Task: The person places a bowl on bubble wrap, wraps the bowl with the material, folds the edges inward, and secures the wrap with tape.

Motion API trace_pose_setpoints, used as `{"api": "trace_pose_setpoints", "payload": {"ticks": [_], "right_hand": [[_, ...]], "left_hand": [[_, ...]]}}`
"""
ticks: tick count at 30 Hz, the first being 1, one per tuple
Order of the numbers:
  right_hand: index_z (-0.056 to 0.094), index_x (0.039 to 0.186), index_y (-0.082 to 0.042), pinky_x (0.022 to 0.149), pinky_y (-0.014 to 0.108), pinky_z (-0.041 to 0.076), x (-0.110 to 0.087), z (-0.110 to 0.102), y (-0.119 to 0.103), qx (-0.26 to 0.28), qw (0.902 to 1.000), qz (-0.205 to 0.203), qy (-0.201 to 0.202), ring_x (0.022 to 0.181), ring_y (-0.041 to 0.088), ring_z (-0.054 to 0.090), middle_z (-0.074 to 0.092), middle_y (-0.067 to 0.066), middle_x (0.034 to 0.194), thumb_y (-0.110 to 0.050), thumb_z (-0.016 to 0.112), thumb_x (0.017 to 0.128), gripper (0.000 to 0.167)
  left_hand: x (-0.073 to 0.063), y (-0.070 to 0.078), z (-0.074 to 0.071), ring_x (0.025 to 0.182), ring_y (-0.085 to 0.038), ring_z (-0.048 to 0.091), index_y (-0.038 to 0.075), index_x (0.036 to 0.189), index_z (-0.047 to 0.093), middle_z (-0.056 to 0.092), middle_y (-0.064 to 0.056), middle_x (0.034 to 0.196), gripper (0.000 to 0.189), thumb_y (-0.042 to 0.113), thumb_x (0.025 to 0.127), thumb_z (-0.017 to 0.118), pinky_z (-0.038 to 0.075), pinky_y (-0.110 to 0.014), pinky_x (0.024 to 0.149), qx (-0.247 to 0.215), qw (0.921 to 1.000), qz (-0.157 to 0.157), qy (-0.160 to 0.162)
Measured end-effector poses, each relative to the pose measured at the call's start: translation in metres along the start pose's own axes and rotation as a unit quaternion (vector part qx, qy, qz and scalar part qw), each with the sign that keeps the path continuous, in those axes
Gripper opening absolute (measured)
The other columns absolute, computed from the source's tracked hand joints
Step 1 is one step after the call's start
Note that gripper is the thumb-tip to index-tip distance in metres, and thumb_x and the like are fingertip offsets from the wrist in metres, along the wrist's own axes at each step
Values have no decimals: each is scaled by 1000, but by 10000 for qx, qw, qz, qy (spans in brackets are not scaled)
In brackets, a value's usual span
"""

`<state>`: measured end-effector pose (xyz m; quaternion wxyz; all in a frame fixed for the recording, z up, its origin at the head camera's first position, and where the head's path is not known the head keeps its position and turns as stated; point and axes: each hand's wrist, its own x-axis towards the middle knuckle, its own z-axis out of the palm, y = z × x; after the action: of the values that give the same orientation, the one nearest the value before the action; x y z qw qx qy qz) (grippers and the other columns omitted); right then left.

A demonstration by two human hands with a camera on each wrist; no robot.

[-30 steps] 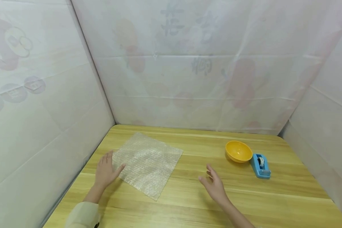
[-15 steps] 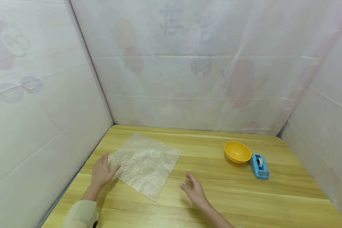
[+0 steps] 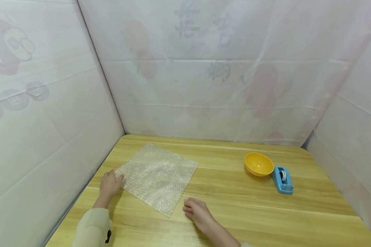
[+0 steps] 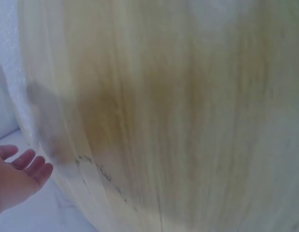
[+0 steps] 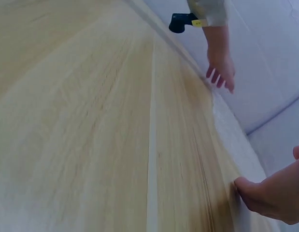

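Observation:
A square sheet of clear bubble wrap (image 3: pixel 160 178) lies flat on the wooden table, turned so a corner points toward the near side. My left hand (image 3: pixel 109 185) is at the sheet's left corner, with the thumb over its edge. Seen from the left wrist, the fingers of that left hand (image 4: pixel 21 179) are relaxed and slightly bent. Just right of the near corner, low over the wood, is my right hand (image 3: pixel 198 213), its fingers loosely curled around nothing. The right wrist view shows the thumb of the right hand (image 5: pixel 275 195) close to the tabletop.
On the right part of the table (image 3: pixel 228 236) stands a yellow bowl (image 3: pixel 259 164), and beside it a blue tape dispenser (image 3: pixel 282 180) with a small roll in it. Pale printed sheets (image 3: pixel 185 85) wall in the table's back and both sides.
My right hand has moved left and nearer, from the table's middle to beside the bubble wrap's near corner, its fingers curling more. The left hand has shifted slightly left and nearer at the sheet's left corner.

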<state>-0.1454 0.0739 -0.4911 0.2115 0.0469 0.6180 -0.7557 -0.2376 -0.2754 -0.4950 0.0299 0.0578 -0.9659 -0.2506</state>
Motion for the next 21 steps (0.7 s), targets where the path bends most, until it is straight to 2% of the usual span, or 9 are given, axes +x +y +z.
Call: {"api": "trace_pose_setpoints", "payload": {"ticks": [2,6,10,14,17,21], "right_hand": [[16,132,27,107,51,35,1,4,1,117,9999,58,19,107,25,50,36,37,130,-15,49,92,67],[22,129,27,105,49,38,1,11,2,311,9993,150,110,101,22,53,42,35,122,-11,49,92,59],[33,123,24,101,45,44,1,19,5,445,9986,213,179,94,19,57,52,24,110,-9,49,91,48],[36,122,24,97,39,48,3,23,7,530,9981,221,208,88,15,59,58,13,100,-4,48,92,43],[37,124,24,90,32,53,5,25,9,572,9978,229,239,82,12,61,62,9,93,-2,50,90,45],[47,117,20,74,24,56,7,28,9,427,9983,292,267,74,9,62,64,3,79,-2,54,87,38]], "left_hand": [[1,-2,0,118,-59,31,-24,130,28,31,-47,128,66,30,94,42,30,-64,100,-53,9999,-100,-107],[1,-3,0,115,-60,33,-24,127,32,34,-47,125,63,28,94,41,33,-65,96,-9,9998,-146,-150],[1,-3,-1,111,-60,38,-24,122,38,39,-46,119,58,26,93,42,36,-65,92,75,9999,-109,-54],[2,-5,0,102,-56,45,-24,112,46,46,-44,109,48,19,92,42,41,-62,85,106,9999,-29,125],[3,-6,0,102,-55,47,-24,111,49,47,-44,108,42,12,91,41,42,-61,86,23,9998,-37,202],[2,-5,-2,108,-56,43,-24,120,43,43,-45,115,43,9,92,41,40,-61,93,-153,9995,-243,151]]}}
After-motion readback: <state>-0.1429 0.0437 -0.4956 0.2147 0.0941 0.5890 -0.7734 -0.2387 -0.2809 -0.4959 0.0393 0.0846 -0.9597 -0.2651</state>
